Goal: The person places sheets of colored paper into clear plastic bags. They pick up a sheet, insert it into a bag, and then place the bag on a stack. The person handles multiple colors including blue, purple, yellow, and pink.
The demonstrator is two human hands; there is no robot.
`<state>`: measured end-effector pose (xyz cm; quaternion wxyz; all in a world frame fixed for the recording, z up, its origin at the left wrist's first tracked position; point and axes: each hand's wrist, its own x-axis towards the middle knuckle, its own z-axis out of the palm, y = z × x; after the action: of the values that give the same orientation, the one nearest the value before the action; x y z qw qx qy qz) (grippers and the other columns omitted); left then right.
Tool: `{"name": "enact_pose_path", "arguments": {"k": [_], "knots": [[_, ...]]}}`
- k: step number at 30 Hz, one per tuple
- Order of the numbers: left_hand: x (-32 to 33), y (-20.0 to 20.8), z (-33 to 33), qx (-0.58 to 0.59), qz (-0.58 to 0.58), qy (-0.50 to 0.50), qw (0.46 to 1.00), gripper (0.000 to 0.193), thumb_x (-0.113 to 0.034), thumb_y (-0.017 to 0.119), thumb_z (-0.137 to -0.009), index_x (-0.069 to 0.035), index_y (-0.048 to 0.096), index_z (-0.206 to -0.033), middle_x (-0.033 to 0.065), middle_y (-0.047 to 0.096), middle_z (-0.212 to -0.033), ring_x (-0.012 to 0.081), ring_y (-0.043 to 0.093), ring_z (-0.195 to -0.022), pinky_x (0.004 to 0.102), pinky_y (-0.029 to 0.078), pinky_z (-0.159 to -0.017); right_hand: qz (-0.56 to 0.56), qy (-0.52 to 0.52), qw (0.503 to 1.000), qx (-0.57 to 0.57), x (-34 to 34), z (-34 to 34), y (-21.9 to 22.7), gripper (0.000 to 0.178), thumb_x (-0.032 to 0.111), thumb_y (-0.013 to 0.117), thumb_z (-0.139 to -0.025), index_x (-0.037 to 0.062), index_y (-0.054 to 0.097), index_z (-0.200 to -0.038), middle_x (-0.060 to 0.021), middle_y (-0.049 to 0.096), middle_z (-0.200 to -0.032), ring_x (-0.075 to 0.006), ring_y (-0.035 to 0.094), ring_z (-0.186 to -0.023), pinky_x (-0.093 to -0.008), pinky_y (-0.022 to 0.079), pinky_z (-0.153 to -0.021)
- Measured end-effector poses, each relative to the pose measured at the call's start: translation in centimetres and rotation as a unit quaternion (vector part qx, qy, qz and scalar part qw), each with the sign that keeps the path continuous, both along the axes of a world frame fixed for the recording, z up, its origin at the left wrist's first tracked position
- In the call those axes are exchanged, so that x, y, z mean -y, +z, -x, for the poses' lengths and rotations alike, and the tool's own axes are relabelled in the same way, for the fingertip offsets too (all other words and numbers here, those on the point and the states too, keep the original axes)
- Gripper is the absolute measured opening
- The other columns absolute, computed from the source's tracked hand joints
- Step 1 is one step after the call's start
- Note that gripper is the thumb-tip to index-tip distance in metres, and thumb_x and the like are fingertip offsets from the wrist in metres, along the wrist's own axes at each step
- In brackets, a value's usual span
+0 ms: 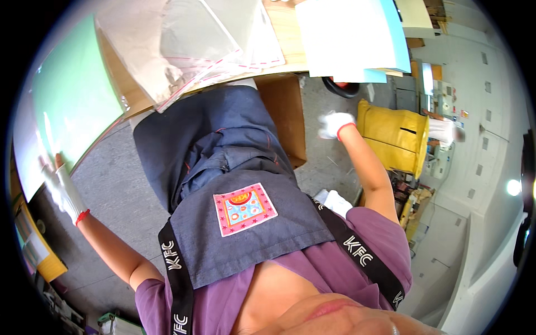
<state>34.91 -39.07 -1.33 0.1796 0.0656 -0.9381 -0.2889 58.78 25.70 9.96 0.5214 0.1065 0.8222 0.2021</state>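
My left hand [62, 190] wears a white glove with bare fingertips and a red wrist edge. Its fingers are stretched out at the near edge of a glossy pale green and white sheet [72, 106] on the left of the table, and they seem to touch it. On the other side, my right hand [336, 124], also white-gloved, hangs in the air beyond the table's near edge. Motion smears its fingers, so their pose is unclear, and I make out nothing in them. Clear plastic bags [206, 39] with red-lined edges lie in the middle of the table.
A stack of white and light blue sheets [352, 39] sits at the table's right. Below the table stands a cardboard box [285, 117]. A large yellow sack [393, 137] stands right of my right hand, with another person [444, 131] behind it. Yellow-edged goods [44, 251] are at far left.
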Motion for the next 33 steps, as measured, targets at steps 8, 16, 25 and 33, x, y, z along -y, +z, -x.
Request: {"name": "enact_pose_path", "arguments": {"k": [8,16,25,33], "knots": [[-13.9,5.6,-3.7,-0.254,-0.048,-0.126,0.958,0.058,-0.005,0.073,-0.077,-0.003,0.048,-0.129,0.0207,0.045,-0.135,0.0333,0.049,-0.121,0.0409,0.045,-0.098,-0.1,0.029,0.729,-0.676,-13.1,0.9,17.3,0.038,0.043,0.062,-0.086,0.0077,0.067,-0.098,-0.0117,0.067,-0.094,-0.0262,0.065,-0.085,-0.0394,0.05,-0.074],[-26.1,5.0,-8.8,-0.12,-0.194,-0.453,0.862,0.041,0.002,0.065,-0.074,-0.007,0.063,-0.114,0.0157,0.056,-0.133,0.0398,0.046,-0.13,0.0466,0.035,-0.108,-0.052,-0.029,0.734,-0.677,-6.0,6.9,18.5,0.032,0.033,0.071,-0.085,0.009,0.069,-0.105,-0.009,0.069,-0.089,-0.0202,0.064,-0.081,-0.0317,0.049,-0.078],[-29.5,-4.3,-12.6,0.216,-0.308,-0.5,0.78,0.028,-0.004,0.062,-0.081,-0.008,0.067,-0.108,0.0111,0.066,-0.109,0.0298,0.063,-0.101,0.0348,0.049,-0.09,0.552,-0.628,0.383,-0.393,-9.7,-6.1,-4.4,0.011,0.023,0.058,-0.091,0.0118,0.058,-0.09,0.0,0.057,-0.078,-0.0131,0.052,-0.066,-0.0284,0.045,-0.064],[-30.3,-13.0,-12.8,0.403,-0.486,-0.317,0.708,0.029,-0.006,0.046,-0.097,0.005,0.057,-0.122,0.0105,0.064,-0.117,0.0153,0.059,-0.108,0.0244,0.043,-0.094,0.182,-0.438,0.813,-0.337,-1.9,3.8,8.6,0.021,0.009,0.053,-0.088,0.0046,0.071,-0.097,-0.0032,0.066,-0.068,-0.0053,0.048,-0.049,-0.0223,0.036,-0.042]]}}
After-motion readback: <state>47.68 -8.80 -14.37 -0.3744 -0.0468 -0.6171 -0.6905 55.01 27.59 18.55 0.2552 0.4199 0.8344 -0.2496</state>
